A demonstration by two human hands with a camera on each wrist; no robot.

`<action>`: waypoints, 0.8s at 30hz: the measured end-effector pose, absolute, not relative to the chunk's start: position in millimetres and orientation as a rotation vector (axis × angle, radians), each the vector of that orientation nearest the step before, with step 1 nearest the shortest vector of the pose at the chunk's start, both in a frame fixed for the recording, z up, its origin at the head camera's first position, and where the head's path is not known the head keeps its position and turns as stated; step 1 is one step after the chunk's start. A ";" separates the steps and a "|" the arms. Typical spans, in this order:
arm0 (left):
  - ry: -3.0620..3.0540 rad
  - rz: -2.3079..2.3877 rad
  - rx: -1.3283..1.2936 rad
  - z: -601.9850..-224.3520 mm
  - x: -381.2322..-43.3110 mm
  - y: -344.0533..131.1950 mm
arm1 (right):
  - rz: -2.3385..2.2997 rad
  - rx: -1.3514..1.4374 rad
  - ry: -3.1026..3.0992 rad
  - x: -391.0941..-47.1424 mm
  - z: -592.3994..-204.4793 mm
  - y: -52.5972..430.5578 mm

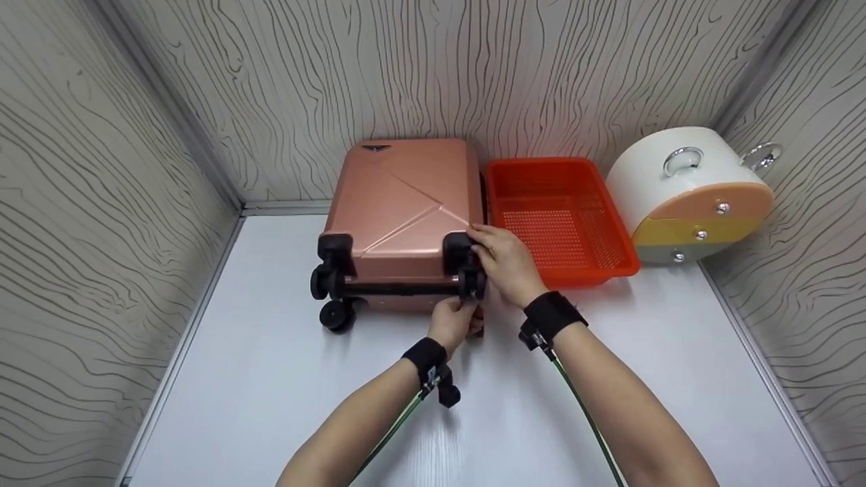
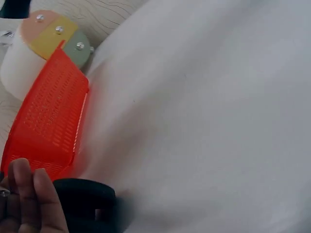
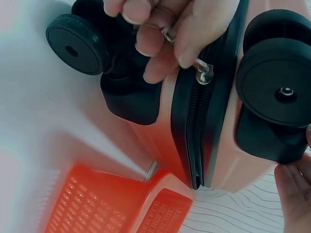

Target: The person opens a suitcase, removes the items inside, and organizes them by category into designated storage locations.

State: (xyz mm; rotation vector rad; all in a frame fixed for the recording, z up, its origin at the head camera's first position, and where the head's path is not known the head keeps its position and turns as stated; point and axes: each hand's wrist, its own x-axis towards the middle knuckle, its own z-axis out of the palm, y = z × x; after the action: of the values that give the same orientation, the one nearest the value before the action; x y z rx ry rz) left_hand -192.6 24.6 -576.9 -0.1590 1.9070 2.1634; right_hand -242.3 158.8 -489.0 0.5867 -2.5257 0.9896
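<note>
A rose-pink hard-shell suitcase [image 1: 406, 196] lies flat, its black wheels toward me. My left hand [image 1: 452, 325] is low at its right front corner. Up close in the right wrist view, the left fingertips [image 3: 150, 41] pinch the metal zipper pull, whose slider [image 3: 204, 74] sits on the black zipper [image 3: 194, 126] between two wheels. My right hand [image 1: 511, 264] grips the black corner guard above; its fingers [image 3: 293, 187] lie against the suitcase edge beside the upper wheel [image 3: 279, 82]. Part of the left hand is hidden under the wheel in the head view.
A red perforated plastic basket [image 1: 561, 237] stands close to the suitcase's right side. Further right is a round white case [image 1: 666, 162] with coloured drawers and metal handles. Wood-patterned walls [image 1: 433, 67] border the white table [image 1: 270, 406].
</note>
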 end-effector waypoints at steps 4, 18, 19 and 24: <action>2.194 1.959 0.025 -576.0 -193.6 12.6 | 0.982 0.587 -2.499 -243.3 -492.9 159.4; 2.474 1.880 0.125 -577.7 -197.1 -38.2 | 1.040 0.541 -2.531 -243.4 -494.9 161.0; 2.467 1.899 0.104 -578.8 -196.9 -41.9 | 1.044 0.537 -2.537 -243.3 -494.6 161.1; 2.512 1.933 0.021 -582.5 -195.7 -62.8 | 1.055 0.524 -2.563 -244.6 -493.9 161.4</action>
State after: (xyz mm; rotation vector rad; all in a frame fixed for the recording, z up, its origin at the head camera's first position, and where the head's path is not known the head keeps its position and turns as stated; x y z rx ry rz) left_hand -195.7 -62.8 -582.5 0.0211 2.5121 1.9332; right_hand -244.6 161.4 -493.9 0.5241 -2.5625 1.0555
